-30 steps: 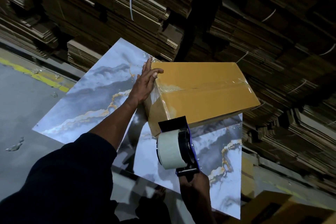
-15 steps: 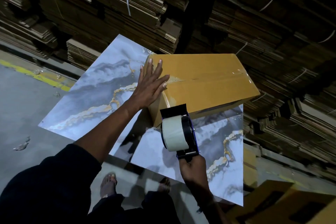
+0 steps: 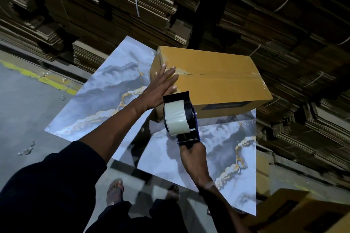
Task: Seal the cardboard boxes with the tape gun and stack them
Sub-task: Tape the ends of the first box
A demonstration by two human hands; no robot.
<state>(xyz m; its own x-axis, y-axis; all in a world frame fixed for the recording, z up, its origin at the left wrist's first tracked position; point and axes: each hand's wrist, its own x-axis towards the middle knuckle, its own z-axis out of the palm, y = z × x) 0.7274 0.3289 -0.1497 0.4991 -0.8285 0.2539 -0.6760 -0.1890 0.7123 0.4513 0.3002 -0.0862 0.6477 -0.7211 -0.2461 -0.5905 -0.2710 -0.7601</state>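
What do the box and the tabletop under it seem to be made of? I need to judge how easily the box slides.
The box looks like plain matte brown cardboard, with a glossy clear tape strip along its top seam. The tabletop looks like a polished marble-pattern slab or laminate: grey-white veining with gold lines and mirror-like reflections. Which of the two cannot be told.

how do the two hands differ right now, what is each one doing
The left hand lies flat with straight fingers, pressing on the near end of the yellow-brown cardboard box over the clear tape seam; the right hand is curled round the handle of the black tape gun with its white roll. The left hand touches the box; the right hand sits nearer the body, over the marble-patterned table. Both are bare.
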